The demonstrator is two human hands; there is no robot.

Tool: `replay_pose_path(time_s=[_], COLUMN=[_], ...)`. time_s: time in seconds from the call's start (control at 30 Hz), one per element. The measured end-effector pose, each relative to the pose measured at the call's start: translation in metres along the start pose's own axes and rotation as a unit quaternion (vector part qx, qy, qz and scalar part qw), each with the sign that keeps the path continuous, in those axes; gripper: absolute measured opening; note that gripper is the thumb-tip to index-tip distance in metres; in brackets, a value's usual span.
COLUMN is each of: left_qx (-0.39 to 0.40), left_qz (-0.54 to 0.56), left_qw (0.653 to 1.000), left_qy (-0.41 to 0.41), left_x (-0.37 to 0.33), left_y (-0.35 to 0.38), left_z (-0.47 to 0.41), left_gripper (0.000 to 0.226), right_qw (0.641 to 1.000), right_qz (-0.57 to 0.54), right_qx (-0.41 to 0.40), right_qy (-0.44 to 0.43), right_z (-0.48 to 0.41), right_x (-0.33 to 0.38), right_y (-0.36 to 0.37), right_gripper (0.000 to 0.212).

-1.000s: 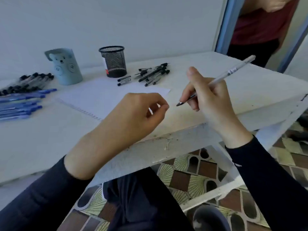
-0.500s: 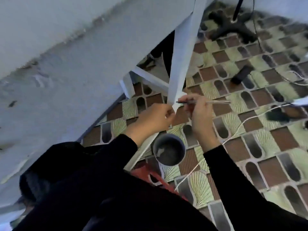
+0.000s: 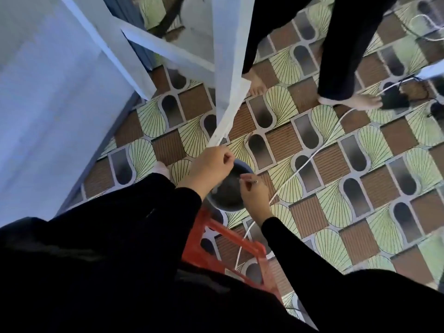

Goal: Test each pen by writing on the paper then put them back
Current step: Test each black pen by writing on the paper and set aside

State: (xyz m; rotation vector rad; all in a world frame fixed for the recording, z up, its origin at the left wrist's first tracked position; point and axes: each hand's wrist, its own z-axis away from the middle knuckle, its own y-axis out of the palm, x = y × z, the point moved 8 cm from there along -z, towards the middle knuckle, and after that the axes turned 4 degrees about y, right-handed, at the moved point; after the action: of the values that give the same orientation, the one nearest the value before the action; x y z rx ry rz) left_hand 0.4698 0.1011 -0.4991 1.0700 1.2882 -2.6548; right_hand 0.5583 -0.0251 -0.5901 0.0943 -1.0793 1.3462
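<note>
Where the tiled floor (image 3: 360,164) spreads beside the table (image 3: 48,92), a dark container (image 3: 228,195) sits under both hands; the left hand (image 3: 209,167) is curled, thumb to fingertips, nothing visible in it. The right hand (image 3: 253,192) pinches the pen (image 3: 251,181) over that container.

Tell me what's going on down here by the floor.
A person in dark sleeves is bent over the tiled floor beside the white table leg. Their right hand pinches a pen over a round dark bin standing on the floor. The left hand is beside it with fingers curled; whether it holds anything is unclear. A second person stands barefoot nearby, by a white cable.
</note>
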Motion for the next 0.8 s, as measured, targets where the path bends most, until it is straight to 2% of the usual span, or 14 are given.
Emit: replay_pose_path(time_s=[0.27,0.4,0.57,0.8], left_qx=[0.001,0.010,0.015,0.000], left_qz=[-0.012,-0.020,-0.027,0.031], left_qw=[0.999,0.999,0.999,0.999], left_qy=[-0.050,-0.048,-0.037,-0.019], left_x=[0.035,0.036,0.028,0.010], left_y=[0.003,0.007,0.008,-0.005], left_z=[0.004,0.007,0.009,0.015], left_gripper=[0.016,0.017,0.017,0.016], right_qw=[0.993,0.992,0.984,0.994], right_qz=[0.068,0.067,0.123,-0.014], right_qx=[0.045,0.061,0.091,0.069], right_qy=[0.082,0.087,0.089,0.081], right_z=[-0.021,-0.025,-0.027,-0.005], right_x=[-0.049,-0.056,-0.062,-0.017], right_y=[0.034,0.044,0.047,0.024], right_gripper=[0.024,0.023,0.027,0.026])
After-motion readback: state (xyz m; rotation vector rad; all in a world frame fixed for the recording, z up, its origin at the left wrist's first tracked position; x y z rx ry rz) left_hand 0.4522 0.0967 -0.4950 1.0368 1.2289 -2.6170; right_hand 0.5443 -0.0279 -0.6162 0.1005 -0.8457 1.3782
